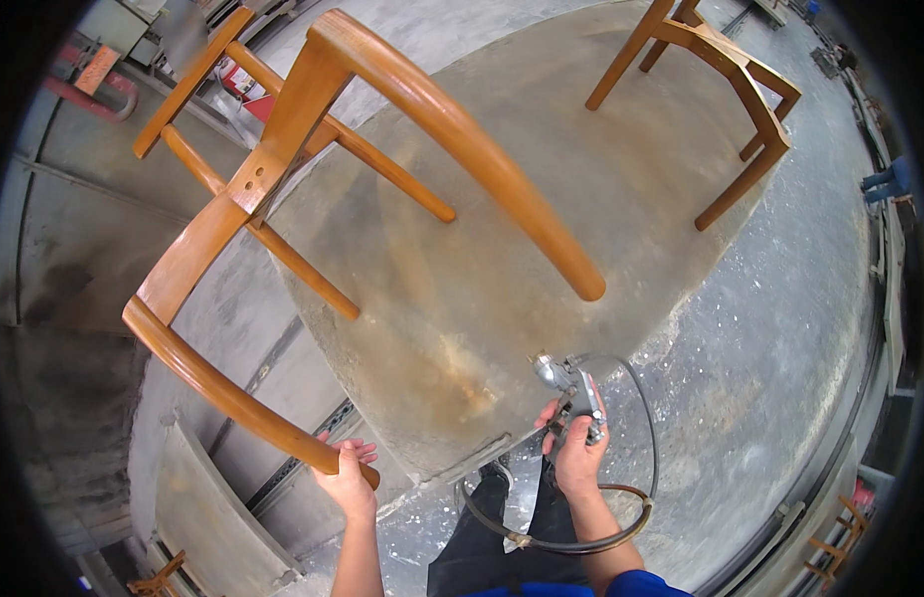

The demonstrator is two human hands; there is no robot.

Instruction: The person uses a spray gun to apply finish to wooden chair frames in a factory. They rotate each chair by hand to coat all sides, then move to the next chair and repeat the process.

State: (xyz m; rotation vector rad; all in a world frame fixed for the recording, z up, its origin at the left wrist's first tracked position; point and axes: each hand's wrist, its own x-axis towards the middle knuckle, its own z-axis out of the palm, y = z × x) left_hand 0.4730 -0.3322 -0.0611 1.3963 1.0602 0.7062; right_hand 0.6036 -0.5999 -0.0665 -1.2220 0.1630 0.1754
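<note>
A glossy orange-brown wooden chair frame (pixel 223 393) is tilted over the left and middle of the view. Close to its near end, my left hand (pixel 345 478) grips the curved rail, thumb on top and fingertips showing past it. Several legs and crosspieces branch off beyond, and two dark holes show at one joint. To the right, my right hand (pixel 578 458) is wrapped round the handle of a metal spray gun (pixel 554 372). The gun's head points up and away from me, apart from the chair frame. A dark hose (pixel 654 423) loops from it past my right forearm.
Beneath the chair frame lies a large stained grey-brown board (pixel 422 328). Another wooden chair frame (pixel 755 80) stands on its far right part. Speckled grey floor (pixel 770 368) spreads to the right. Metal rails (pixel 293 453) run at the left. A person's blue-clothed part (pixel 888 181) shows at the far right.
</note>
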